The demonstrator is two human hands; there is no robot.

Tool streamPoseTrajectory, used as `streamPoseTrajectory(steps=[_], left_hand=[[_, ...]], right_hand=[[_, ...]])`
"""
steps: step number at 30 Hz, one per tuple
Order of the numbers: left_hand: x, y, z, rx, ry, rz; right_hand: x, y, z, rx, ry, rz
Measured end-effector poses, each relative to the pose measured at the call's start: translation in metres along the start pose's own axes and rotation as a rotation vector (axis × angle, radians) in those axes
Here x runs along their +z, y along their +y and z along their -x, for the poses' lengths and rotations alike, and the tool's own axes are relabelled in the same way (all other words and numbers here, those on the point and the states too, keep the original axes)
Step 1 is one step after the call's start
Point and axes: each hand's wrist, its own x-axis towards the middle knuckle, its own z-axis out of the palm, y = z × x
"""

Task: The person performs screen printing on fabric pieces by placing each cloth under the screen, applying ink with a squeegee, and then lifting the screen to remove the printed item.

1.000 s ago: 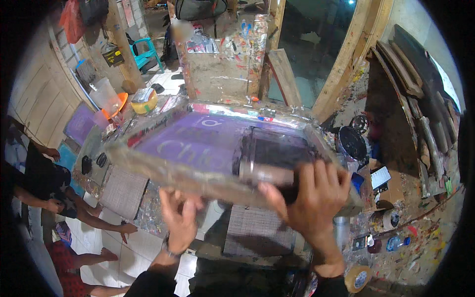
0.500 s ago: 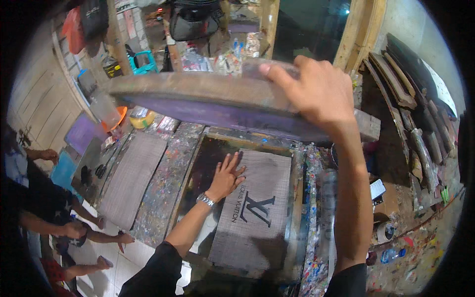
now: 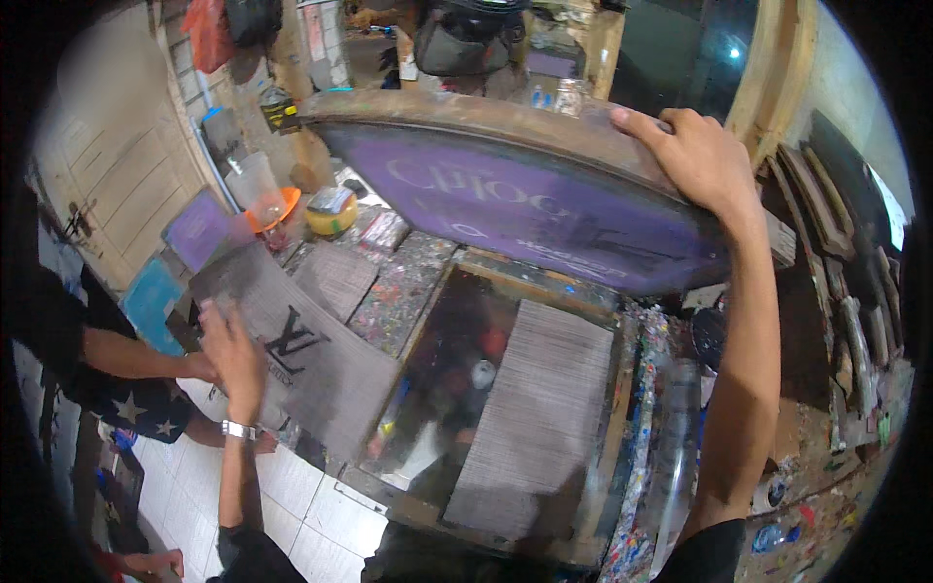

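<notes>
My right hand (image 3: 709,160) is closed on the top edge of the raised screen-printing frame (image 3: 437,109), whose purple mesh (image 3: 389,170) bears stencilled lettering. My left hand (image 3: 233,360) is at the left with fingers extended and apart, over a grey woven sheet (image 3: 340,398) with a dark printed logo; the sheet is lifted and bent, and whether my fingertips touch it is unclear. Below the frame, a plain grey sheet (image 3: 530,408) lies on the right part of a dark glossy printing bed (image 3: 442,360) with a wooden rim.
A co-worker's hand (image 3: 199,367) is beside my left hand. Another sheet (image 3: 330,282) lies on the paint-spattered bench. A yellow tub (image 3: 330,216), orange container (image 3: 272,209) and purple panel (image 3: 194,228) stand at back left. Boards (image 3: 836,272) lean at right; a bottle (image 3: 768,539) is below them.
The screen has been swung up by my right hand. My left hand has moved from the bed to the left along with the printed sheet, uncovering a plain sheet on the bed.
</notes>
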Motion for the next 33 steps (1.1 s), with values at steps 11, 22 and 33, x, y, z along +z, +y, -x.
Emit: streamPoseTrajectory(steps=[11, 22, 33], left_hand=[[-0.095, 0.157, 0.196, 1.186, -0.849, 0.667], [-0.087, 0.153, 0.209, 1.116, -0.797, 0.813], [-0.144, 0.167, 0.116, -0.277, -0.826, 2.161]], right_hand=[[0.002, 0.002, -0.029, 0.013, -0.083, -0.024], [0.004, -0.015, 0.006, 0.006, -0.034, -0.043], [0.059, -0.04, 0.232, -0.259, 0.187, -0.085]])
